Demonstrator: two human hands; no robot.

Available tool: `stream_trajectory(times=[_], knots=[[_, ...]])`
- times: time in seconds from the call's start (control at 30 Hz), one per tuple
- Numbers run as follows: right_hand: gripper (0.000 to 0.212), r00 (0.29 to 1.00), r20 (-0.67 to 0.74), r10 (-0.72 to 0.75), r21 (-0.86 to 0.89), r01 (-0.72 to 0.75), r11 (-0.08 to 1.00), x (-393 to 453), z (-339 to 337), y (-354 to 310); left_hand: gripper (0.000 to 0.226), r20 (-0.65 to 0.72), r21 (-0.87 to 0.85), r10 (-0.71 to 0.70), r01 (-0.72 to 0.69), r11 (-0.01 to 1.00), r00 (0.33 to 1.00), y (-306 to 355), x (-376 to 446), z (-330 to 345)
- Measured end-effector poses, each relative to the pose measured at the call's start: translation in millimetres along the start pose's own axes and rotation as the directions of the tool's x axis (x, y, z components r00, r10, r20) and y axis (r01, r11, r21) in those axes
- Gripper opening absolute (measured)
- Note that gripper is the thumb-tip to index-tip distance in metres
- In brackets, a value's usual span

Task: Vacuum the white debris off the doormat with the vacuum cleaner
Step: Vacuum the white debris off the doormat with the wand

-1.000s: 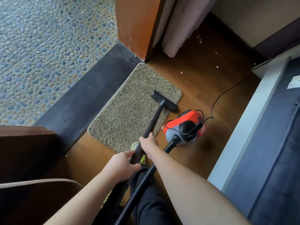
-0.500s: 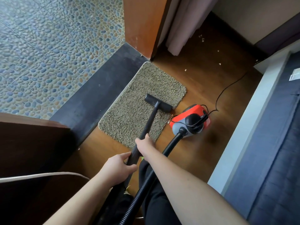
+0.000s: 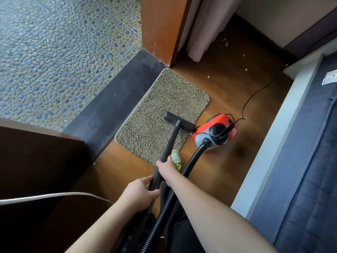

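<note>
One doormat [image 3: 160,114], one black nozzle [image 3: 179,121] resting on it, left hand [image 3: 140,193] and right hand [image 3: 166,168] fingers curled round one wand [image 3: 169,143], one red vacuum cleaner [image 3: 216,132] beside, five white scraps [image 3: 208,77] on floor [image 3: 228,99]

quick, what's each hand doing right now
Left hand: grips the lower part of the vacuum wand.
Right hand: grips the wand higher up, nearer the nozzle.
</note>
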State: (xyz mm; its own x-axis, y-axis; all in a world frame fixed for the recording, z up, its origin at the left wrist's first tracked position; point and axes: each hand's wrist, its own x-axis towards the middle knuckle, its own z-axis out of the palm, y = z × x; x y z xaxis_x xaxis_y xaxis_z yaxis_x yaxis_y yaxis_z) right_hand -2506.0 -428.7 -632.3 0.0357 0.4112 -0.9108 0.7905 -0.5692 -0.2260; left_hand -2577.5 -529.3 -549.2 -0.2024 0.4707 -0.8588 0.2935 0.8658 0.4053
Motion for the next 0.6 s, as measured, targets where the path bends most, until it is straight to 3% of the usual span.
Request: stream_trajectory(times=[0.4, 0.6], knots=[[0.075, 0.983, 0.043, -0.181, -0.005, 0.181, 0.983, 62, -51, -30, 0.068, -0.111, -0.036, -0.014, 0.01, 0.999, 0.994, 61, 49, 12], [0.073, 0.965, 0.108, -0.238, 0.117, 0.226, 0.967, 86, -99, -52, 0.061, -0.13, -0.045, -0.039, 0.034, 0.998, 0.991, 124, 72, 3]])
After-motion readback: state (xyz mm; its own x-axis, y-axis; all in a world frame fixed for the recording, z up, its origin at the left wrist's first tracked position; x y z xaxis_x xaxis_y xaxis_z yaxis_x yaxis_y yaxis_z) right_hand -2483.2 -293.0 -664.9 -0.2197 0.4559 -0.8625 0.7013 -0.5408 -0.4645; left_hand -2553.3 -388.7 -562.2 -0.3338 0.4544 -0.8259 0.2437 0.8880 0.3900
